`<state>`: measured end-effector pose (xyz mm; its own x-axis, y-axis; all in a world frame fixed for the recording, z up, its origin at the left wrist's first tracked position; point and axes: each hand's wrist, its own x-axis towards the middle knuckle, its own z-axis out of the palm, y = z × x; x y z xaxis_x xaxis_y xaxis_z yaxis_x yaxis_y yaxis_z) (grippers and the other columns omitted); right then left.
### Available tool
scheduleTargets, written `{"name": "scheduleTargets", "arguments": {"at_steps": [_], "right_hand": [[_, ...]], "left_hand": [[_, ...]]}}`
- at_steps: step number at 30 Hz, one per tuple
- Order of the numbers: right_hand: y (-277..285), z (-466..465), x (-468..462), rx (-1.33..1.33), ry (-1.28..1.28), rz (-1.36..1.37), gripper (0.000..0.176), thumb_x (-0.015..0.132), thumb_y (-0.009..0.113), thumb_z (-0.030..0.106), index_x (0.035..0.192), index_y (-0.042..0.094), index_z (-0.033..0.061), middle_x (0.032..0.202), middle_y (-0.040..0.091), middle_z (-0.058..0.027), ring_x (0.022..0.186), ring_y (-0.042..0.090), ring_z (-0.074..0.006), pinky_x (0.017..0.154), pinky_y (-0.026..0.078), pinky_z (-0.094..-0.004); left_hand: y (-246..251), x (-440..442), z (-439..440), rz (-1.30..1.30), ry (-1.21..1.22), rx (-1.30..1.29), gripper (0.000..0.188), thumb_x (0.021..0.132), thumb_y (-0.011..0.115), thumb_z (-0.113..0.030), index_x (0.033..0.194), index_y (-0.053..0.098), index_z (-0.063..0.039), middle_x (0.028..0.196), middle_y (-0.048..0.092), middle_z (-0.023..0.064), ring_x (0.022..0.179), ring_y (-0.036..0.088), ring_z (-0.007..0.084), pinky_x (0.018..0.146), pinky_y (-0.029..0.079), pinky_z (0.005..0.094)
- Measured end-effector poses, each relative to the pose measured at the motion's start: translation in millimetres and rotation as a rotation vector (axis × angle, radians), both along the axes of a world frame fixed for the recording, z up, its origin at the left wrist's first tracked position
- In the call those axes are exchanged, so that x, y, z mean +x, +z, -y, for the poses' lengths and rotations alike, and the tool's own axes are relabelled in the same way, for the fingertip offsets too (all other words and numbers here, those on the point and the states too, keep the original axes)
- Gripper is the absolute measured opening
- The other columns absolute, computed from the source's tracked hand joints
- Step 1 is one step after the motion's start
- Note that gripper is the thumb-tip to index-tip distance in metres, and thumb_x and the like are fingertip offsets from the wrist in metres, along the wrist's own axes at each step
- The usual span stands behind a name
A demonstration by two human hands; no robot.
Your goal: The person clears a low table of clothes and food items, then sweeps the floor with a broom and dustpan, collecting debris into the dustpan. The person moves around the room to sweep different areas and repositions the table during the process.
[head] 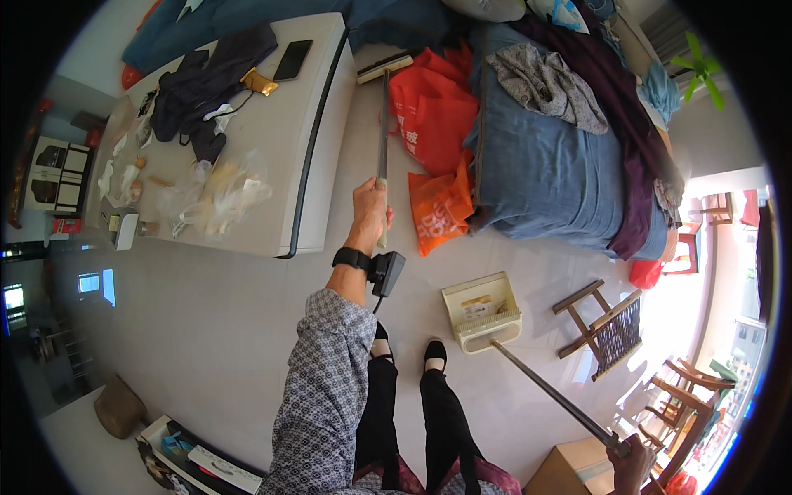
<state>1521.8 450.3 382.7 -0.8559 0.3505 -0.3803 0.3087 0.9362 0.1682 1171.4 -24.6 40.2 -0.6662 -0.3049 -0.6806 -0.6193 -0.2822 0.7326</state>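
Observation:
My left hand point(370, 210) is closed round the pale grip of a broom point(385, 136). The broom's head lies on the tiled floor at the top, between the white table and a red bag. At the bottom right my right hand point(632, 461) holds the end of the metal handle of a long-handled dustpan point(482, 309). The cream dustpan rests on the floor in front of my right foot, with a piece of printed packaging and small debris inside. A black strap and a small device sit on my left wrist.
A white table point(315, 161) at left bears clothes, a phone and plastic bags. A red bag point(427, 111) and an orange bag point(439, 207) lie beside the blue-covered sofa point(550, 173). A folding stool point(603, 328) and a cardboard box point(572, 470) stand at right.

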Motion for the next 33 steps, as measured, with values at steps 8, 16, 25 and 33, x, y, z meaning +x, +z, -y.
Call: {"name": "scheduleTargets", "arguments": {"at_steps": [8,16,25,33], "right_hand": [[-8.9,-10.8,11.9,-0.008,0.188,0.021,0.021,0.088,0.07,0.038,0.086,0.07,0.0169,0.06,0.059,-0.0107,0.056,0.058,-0.0282,0.051,0.044,-0.0432],[-5.7,-30.4,17.2,0.114,-0.29,0.509,0.028,0.084,0.055,0.006,0.109,0.063,0.0146,0.107,0.064,-0.011,0.073,0.064,-0.02,0.051,0.045,-0.0394],[-7.9,-27.0,23.2,-0.086,-0.083,0.149,0.025,0.092,0.061,0.033,0.105,0.069,0.0134,0.083,0.067,-0.0108,0.065,0.062,-0.0274,0.058,0.046,-0.0418],[-5.1,-21.9,12.2,-0.121,-0.089,0.096,0.031,0.094,0.064,0.037,0.085,0.066,0.008,0.068,0.061,-0.0105,0.059,0.057,-0.0235,0.058,0.047,-0.0407]], "left_hand": [[-44.8,-98.4,36.9,0.014,-0.036,-0.293,0.031,0.096,0.044,-0.016,0.121,0.062,-0.012,0.07,0.059,0.0095,0.05,0.055,0.0219,0.045,0.047,0.0366],[-82.4,-43.3,70.2,0.117,-0.474,-0.778,0.044,0.095,0.043,-0.016,0.137,0.052,-0.009,0.12,0.066,0.0226,0.113,0.062,0.0411,0.092,0.05,0.0497],[-81.9,67.7,62.4,0.174,-0.624,-0.911,0.057,0.095,0.047,-0.011,0.151,0.035,-0.014,0.108,0.071,0.0201,0.1,0.068,0.0409,0.085,0.054,0.0501],[-64.9,43.4,14.5,0.143,-0.608,-0.847,0.064,0.089,0.051,-0.01,0.151,0.034,-0.006,0.104,0.07,0.0251,0.095,0.069,0.0413,0.081,0.055,0.0494]]}}
